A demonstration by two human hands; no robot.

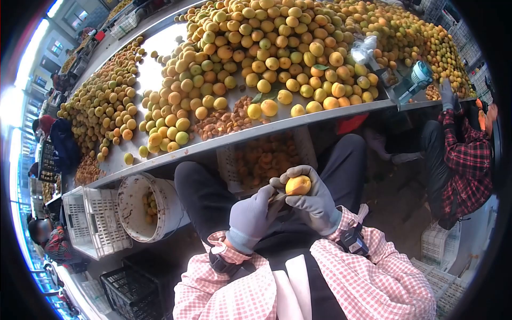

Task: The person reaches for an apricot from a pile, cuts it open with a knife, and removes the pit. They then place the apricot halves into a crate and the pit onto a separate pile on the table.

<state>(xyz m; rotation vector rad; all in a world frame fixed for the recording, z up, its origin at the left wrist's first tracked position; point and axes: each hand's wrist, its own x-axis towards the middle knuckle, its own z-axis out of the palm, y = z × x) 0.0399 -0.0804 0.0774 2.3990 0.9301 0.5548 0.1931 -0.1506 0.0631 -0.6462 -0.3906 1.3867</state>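
Note:
Gloved in grey, my right hand [317, 201] holds a yellow-orange apricot [298, 185] between thumb and fingers, above my lap. My left hand [250, 217], also gloved, is closed just left of the fruit, its fingertips close to my right thumb; what it grips is too hidden to name. Beneath and beyond my hands, a white crate [228, 169] between my knees contains orange fruit pieces [266, 157]. On the metal table [234, 134] in front lie a large heap of apricots [256, 48] and a small pile of brown pits [226, 121].
A white bucket [133, 213] with some fruit and white crates [85, 226] stand at the left. A black crate [130, 288] is below. A teal bottle [421, 73] stands on the table. At the right sits a co-worker in a plaid shirt [469, 160]; others are far left.

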